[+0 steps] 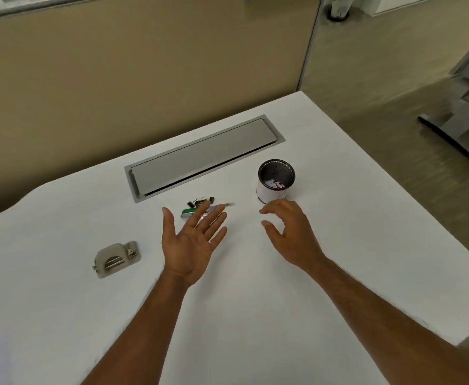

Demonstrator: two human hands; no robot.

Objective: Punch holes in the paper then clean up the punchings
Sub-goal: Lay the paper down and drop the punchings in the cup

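A grey metal hole punch (pixel 116 259) rests on the white desk (pixel 338 259), left of both hands. My left hand (pixel 193 240) hovers over the middle of the desk, palm up, fingers spread, holding nothing. My right hand (pixel 288 232) is to its right, fingers loosely curled and apart, empty. Just beyond the right hand stands a round black mesh cup (pixel 276 177) with small white paper bits lying in its bottom. No sheet of paper is visible on the desk.
Small binder clips and a green-and-grey stationery item (pixel 200 208) lie behind the left hand's fingertips. A grey cable-tray lid (pixel 204 157) is set into the desk at the back. A beige partition stands behind; the desk's right edge drops to the floor.
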